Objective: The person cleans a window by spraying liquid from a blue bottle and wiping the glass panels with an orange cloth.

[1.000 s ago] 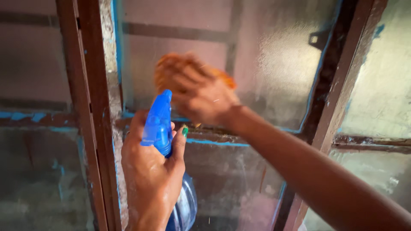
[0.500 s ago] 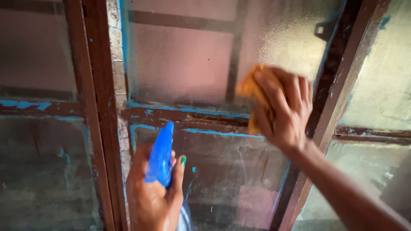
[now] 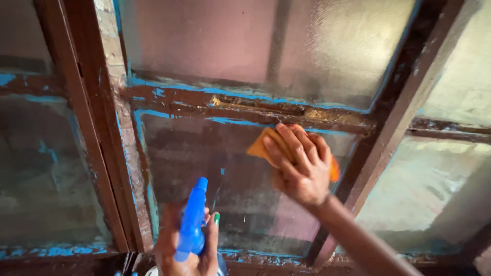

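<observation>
Grip R: right hand (image 3: 299, 168) pressed flat on orange cloth (image 3: 261, 145), fingers clamped over it, against lower glass pane (image 3: 194, 158).
Grip L: left hand (image 3: 186, 253) wrapped round blue spray bottle (image 3: 192, 222).
Hidden: bottle body cut off at btm edge; cloth mostly under fingers.
Frame: brown window frame (image 3: 245, 105), blue paint streaks.

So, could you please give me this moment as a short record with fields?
setting: brown window frame with flaking blue paint, frosted glass panes
left hand: left hand wrapped around a blue spray bottle, nozzle up, low in the picture
right hand: right hand pressing an orange cloth flat against the lower pane, near its top edge
upper pane: upper pane untouched by either hand
crossbar: brown crossbar between the two panes, just above the cloth
</observation>
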